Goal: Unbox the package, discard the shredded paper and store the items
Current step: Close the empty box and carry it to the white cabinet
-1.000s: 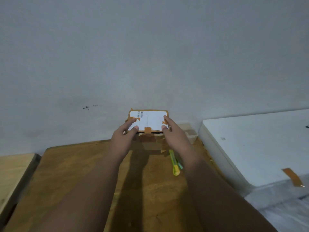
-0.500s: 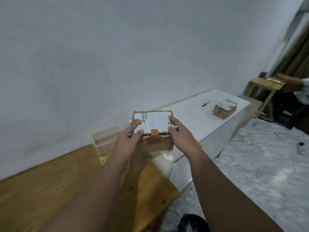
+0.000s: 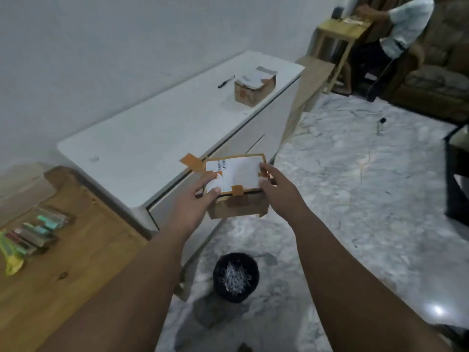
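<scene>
I hold a small cardboard box (image 3: 238, 191) with a white shipping label and orange tape in the air, beside the white cabinet's front edge. My left hand (image 3: 196, 201) grips its left side, my right hand (image 3: 278, 193) its right side. The lid is down; the contents are hidden. On the floor below stands a black bin (image 3: 236, 276) with shredded paper in it. Several small packets (image 3: 35, 231) and a yellow-green cutter (image 3: 11, 255) lie on the wooden table (image 3: 58, 275) at left.
A long white cabinet (image 3: 157, 128) runs along the wall, carrying another cardboard box (image 3: 254, 86) and a black pen (image 3: 225, 82). A person sits at a small wooden table (image 3: 340, 27) in the far right corner. The floor is marble; dark furniture (image 3: 456, 171) stands at right.
My view and both hands have swung right with the box, from over the wooden table to beside the white cabinet, above the bin.
</scene>
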